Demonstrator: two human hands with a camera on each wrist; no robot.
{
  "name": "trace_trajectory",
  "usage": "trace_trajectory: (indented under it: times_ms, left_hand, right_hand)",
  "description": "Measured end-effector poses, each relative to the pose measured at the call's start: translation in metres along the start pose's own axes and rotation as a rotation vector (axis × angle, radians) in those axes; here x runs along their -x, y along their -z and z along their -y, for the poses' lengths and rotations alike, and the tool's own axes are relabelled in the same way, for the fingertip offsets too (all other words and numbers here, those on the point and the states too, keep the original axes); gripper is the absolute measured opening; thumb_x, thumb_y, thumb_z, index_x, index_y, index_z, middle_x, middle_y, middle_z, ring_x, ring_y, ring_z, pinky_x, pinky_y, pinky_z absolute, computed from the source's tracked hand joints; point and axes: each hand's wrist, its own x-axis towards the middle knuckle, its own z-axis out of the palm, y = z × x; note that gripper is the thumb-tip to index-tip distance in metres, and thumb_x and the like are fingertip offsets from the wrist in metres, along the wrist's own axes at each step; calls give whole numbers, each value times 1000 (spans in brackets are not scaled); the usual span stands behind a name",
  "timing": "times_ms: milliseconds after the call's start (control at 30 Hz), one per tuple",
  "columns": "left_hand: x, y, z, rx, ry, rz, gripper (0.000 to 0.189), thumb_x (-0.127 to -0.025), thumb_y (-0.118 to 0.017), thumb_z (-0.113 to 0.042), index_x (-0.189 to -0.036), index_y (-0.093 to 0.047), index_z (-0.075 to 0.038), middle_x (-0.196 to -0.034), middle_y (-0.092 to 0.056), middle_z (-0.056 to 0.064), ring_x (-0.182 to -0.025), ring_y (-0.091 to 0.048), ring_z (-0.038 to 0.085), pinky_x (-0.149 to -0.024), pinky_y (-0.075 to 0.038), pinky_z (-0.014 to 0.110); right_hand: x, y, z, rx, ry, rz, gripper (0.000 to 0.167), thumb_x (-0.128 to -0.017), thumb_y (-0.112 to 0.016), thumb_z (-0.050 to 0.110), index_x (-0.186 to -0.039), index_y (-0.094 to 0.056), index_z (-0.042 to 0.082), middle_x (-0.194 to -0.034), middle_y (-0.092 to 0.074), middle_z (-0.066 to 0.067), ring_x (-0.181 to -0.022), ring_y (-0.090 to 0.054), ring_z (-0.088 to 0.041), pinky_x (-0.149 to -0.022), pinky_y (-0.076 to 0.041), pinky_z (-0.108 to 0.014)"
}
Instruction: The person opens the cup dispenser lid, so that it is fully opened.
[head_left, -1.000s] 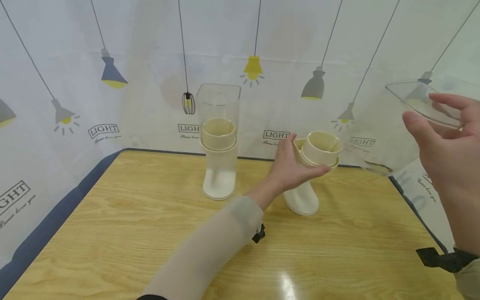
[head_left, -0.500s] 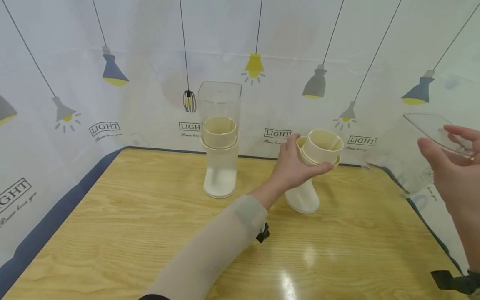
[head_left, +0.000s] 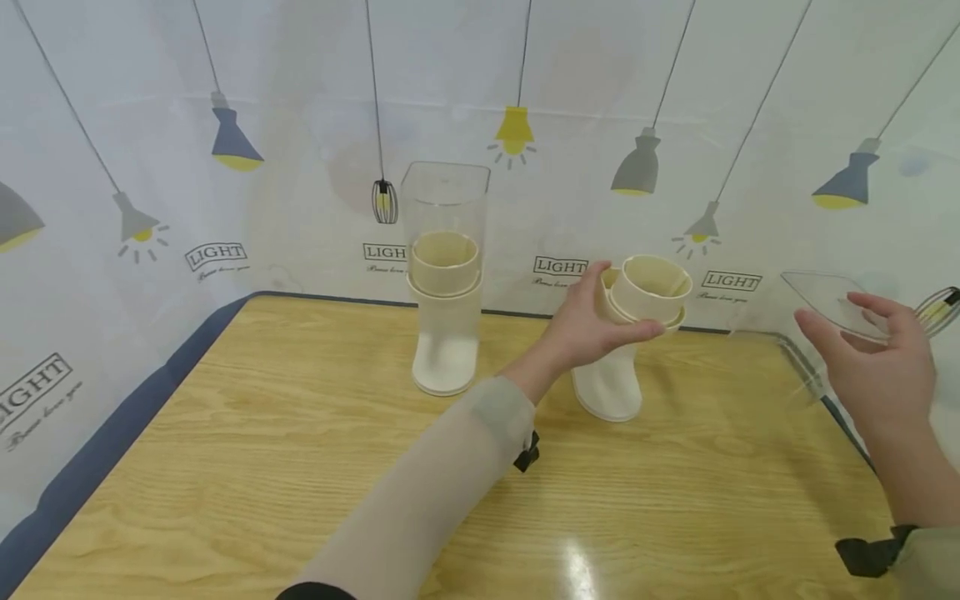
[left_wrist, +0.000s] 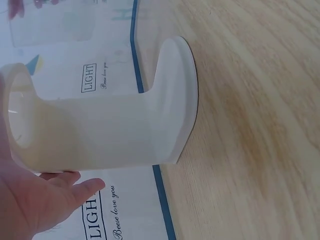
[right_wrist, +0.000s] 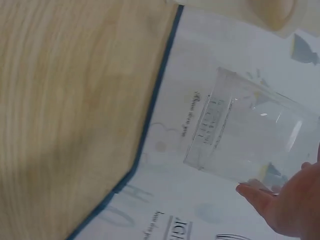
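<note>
My left hand (head_left: pixel 588 325) grips a cream plastic dispenser stand (head_left: pixel 609 387) just below its round collar, thumb on the near side. The stand has a rounded foot, seen close up on the table in the left wrist view. To the right, my right hand (head_left: pixel 881 375) holds a clear plastic container (right_wrist: pixel 250 132) by its wall, in the air and apart from the stand. Its outline is faint in the head view. A second cream stand (head_left: pixel 446 350) stands upright to the left, with a similar clear container (head_left: pixel 446 187) around its collar.
Both stands are on a wooden table (head_left: pixel 285 467) near its back edge. Behind and around it hangs a white cloth (head_left: pixel 300 167) printed with lamps and the word LIGHT. A dark blue band (head_left: pixel 112 442) runs along the table's edge.
My right hand has lowered the clear container, moving first rightward and then back left toward the stand. My left hand keeps its grip, and the stands have hardly moved.
</note>
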Motion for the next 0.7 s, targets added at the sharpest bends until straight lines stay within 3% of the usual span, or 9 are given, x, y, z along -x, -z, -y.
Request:
trace_trajectory:
  times_ms: [133,233,333,433,533,700]
  left_hand:
    - [-3,0,0,6,-2,19,123,-77,-95,-63,-173,-25,-32,-155,-55,2,-127,-61,17,-108,-56,40]
    - [-5,0,1,7,1,25,122,-77,-95,-63,-173,-25,-33,-154,-55,1,-126,-60,17,-108,-55,41]
    - [-6,0,1,7,0,22,121,-77,-95,-63,-173,-26,-34,-154,-55,0,-126,-60,16,-109,-55,41]
    - [-6,0,0,16,-15,17,120,-78,-95,-60,-173,-26,-32,-152,-57,1,-125,-61,15,-109,-55,40]
    - [-6,-1,-1,31,-28,19,120,-79,-96,-57,-172,-27,-29,-149,-58,2,-123,-61,15,-108,-55,38]
    - [-6,-1,-4,40,-24,22,118,-79,-97,-55,-172,-29,-28,-148,-59,2,-122,-62,14,-108,-55,36]
  right_hand:
    - [-9,-9,-13,27,-18,35,81,-99,-72,60,-169,-38,37,-185,-14,3,-156,-49,-30,-66,-37,-6]
    - [-16,-16,-24,28,-25,70,85,-99,-73,62,-171,-37,33,-185,-12,-2,-159,-41,-45,-66,-38,-8]
    - [-24,-24,-34,35,-39,112,91,-98,-72,65,-172,-34,30,-186,-9,-7,-160,-39,-48,-73,-43,-14]
    - [-31,-32,-41,47,-71,147,98,-97,-69,71,-175,-29,26,-186,-5,-10,-161,-36,-49,-95,-57,-39]
    - [-35,-41,-47,61,-84,154,104,-97,-67,73,-176,-25,20,-185,-2,-12,-161,-33,-52,-113,-48,-69]
    - [-42,-53,-56,30,-93,144,104,-96,-68,73,-176,-26,20,-184,4,-15,-162,-30,-52,-119,-39,-74]
